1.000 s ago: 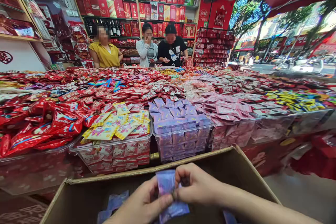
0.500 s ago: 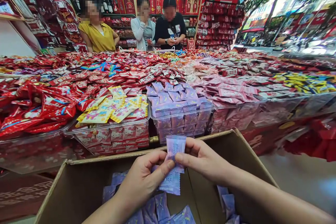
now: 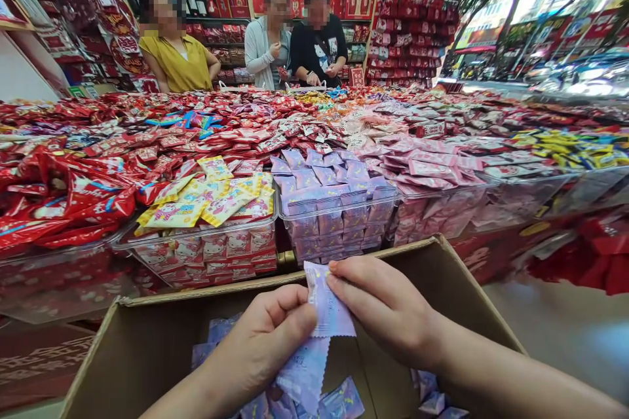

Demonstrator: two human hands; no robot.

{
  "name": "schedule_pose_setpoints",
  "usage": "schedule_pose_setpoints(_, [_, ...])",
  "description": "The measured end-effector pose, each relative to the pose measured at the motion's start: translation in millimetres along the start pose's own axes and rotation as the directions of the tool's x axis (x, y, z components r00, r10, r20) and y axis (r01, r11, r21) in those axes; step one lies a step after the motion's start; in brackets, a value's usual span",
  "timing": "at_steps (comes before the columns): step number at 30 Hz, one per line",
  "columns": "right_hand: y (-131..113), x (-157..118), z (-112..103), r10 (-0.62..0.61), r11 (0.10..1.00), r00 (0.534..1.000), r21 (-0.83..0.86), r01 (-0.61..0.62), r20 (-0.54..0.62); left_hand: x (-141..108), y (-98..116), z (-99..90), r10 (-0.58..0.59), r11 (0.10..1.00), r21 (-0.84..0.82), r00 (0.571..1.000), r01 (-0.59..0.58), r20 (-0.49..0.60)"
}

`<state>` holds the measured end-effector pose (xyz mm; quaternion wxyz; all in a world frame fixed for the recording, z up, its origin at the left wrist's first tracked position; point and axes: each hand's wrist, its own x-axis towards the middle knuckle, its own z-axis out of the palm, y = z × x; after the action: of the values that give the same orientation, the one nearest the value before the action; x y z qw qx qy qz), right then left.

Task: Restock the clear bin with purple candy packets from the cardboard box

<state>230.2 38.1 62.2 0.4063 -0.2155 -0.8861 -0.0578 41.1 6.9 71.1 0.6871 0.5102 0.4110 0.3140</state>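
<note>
Both of my hands are over an open cardboard box (image 3: 162, 317). A small purple candy packet (image 3: 330, 306) with zigzag ends is pinched between them. My left hand (image 3: 275, 334) grips its left edge, and a second purple packet (image 3: 305, 370) hangs below from the same hand. With fingertips closed, my right hand (image 3: 388, 304) holds the packet's upper right side. More purple packets (image 3: 344, 399) lie loose in the box, partly hidden by my hands and forearms. Just beyond the box stands a clear bin (image 3: 339, 209) with matching purple packets in neat rows.
Left of the purple bin is a clear bin of yellow and pink packets (image 3: 206, 200), then large red packets (image 3: 63, 200). Pink packets (image 3: 432, 163) lie to the right. Across the display stand three people: one in yellow (image 3: 179, 62), one in grey (image 3: 263, 46), one in black (image 3: 319, 46).
My right hand has shifted its grip to the upper right of the packet, which has turned. The second packet hangs lower. Across the display, the person in black has lowered a hand toward the candies.
</note>
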Motion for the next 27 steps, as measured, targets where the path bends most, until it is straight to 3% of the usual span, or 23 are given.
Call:
schedule_pose_setpoints(3, [1.7,-1.0,1.9,0.015,0.998,1.000,0.059,-0.015,0.009,-0.1,-1.8,-0.6,-0.038,0.996,0.079,0.997,0.044,-0.070])
schedule_pose_setpoints(6, [1.4,-1.5,4.8,0.221,0.940,0.975,0.263,-0.219,0.019,0.0,-2.9,-3.3,0.006,0.977,0.211,0.997,0.011,-0.079])
schedule_pose_setpoints(8, [-0.3,1.3,5.6,0.468,0.744,0.876,0.484,-0.462,0.117,-0.7,-1.7,-4.1,0.028,0.951,0.310,0.998,-0.009,-0.058])
schedule_pose_setpoints(10, [-1.9,5.8,6.1,0.619,0.406,0.720,0.656,-0.636,0.315,-1.8,0.5,-3.6,0.046,0.920,0.390,0.998,-0.030,-0.033])
schedule_pose_setpoints(12, [-3.0,10.0,6.7,0.612,0.111,0.607,0.705,-0.700,0.506,-3.0,2.5,-2.3,0.065,0.888,0.457,0.998,-0.048,-0.022])
schedule_pose_setpoints(14, [-3.5,12.0,7.5,0.571,-0.025,0.558,0.692,-0.722,0.602,-3.7,3.4,-1.1,0.080,0.855,0.514,0.997,-0.069,0.000])
schedule_pose_setpoints(18, [-4.6,10.6,8.6,0.560,-0.027,0.556,0.685,-0.728,0.614,-2.5,1.3,0.1,0.096,0.805,0.586,0.995,-0.094,0.028])
schedule_pose_setpoints(23, [-5.8,10.1,8.0,0.567,-0.125,0.534,0.706,-0.697,0.628,0.6,-4.7,0.9,0.091,0.851,0.521,0.996,-0.073,-0.009])
schedule_pose_setpoints(27, [-6.1,9.1,7.6,0.569,-0.097,0.541,0.704,-0.704,0.619,0.9,-7.0,1.9,0.090,0.864,0.495,0.996,-0.089,0.020])
